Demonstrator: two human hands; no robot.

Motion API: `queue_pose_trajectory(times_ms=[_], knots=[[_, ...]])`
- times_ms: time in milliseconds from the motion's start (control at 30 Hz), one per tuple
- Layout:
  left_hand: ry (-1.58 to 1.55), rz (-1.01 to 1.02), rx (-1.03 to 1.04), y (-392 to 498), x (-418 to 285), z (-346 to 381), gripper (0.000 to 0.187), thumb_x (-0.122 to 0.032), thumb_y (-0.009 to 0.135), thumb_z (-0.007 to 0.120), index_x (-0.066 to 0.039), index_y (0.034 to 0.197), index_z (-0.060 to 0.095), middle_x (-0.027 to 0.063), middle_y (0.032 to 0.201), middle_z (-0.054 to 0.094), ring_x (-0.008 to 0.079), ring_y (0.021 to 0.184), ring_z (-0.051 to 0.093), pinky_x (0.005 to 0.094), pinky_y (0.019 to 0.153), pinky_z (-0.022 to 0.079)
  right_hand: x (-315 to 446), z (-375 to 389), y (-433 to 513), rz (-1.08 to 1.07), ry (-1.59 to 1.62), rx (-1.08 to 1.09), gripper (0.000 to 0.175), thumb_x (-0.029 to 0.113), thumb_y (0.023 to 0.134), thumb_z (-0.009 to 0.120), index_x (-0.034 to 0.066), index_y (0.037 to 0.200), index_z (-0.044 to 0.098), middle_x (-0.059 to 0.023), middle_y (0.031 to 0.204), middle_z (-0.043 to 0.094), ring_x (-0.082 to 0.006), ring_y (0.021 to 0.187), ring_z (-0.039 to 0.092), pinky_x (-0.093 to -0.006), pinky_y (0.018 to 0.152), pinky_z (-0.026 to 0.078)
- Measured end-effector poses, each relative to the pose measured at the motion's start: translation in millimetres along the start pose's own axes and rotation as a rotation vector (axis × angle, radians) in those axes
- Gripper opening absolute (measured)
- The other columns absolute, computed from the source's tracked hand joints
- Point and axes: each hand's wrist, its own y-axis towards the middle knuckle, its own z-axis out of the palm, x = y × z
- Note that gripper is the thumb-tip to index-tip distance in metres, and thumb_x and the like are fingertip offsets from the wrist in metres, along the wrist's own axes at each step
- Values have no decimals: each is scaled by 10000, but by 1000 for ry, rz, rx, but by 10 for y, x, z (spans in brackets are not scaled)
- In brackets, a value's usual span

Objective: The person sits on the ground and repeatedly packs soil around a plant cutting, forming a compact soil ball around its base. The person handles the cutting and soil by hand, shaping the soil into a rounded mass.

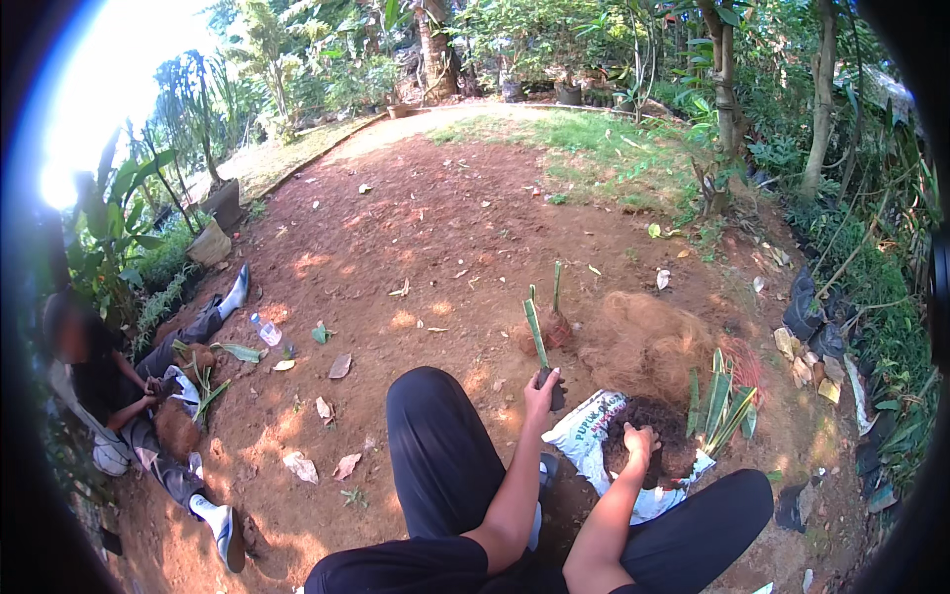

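Observation:
My left hand [544, 392] holds an upright snake plant leaf cutting [535, 334] by its base, where a dark lump [557, 399], perhaps soil or a small black bag, shows beside the fingers. My right hand [640, 441] reaches into dark, crumbly planting soil [620, 445] on an opened white printed sack [590, 427]. Its fingertips are partly buried, so whether they grip any soil is hidden. Several cut snake plant leaves [718, 401] lie at the sack's right edge. Beyond my left hand, a bound root ball [558, 330] stands with a leaf cutting [557, 286] upright in it.
Loose brown coconut fibre [642, 334] is heaped beyond the sack, next to red string [742, 364]. At left, another person [111, 386] sits on the ground handling fibre and leaves. A plastic bottle [269, 332] lies near them. Black plant bags [805, 308] line the right edge.

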Motion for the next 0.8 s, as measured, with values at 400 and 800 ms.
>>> queue_pose_trajectory(times_ms=[400, 800], knots=[[132, 15, 25, -65, 6, 64, 406, -318, 829, 780, -11, 1041, 622, 83, 842, 684, 159, 643, 653, 294, 574, 528, -81, -152, -29, 77, 59, -270, 614, 312, 798, 752, 134, 1327, 495, -197, 1458, 352, -459, 1315, 348, -593, 1005, 404], [97, 22, 58, -39, 102, 101, 377, -321, 835, 775, -18, 1003, 627, 85, 841, 690, 161, 647, 657, 295, 572, 529, -480, -60, 175, 23, 315, -385, 492, 116, 814, 643, 34, 1280, 507, -327, 1400, 377, -444, 1236, 474, -466, 1064, 381]])
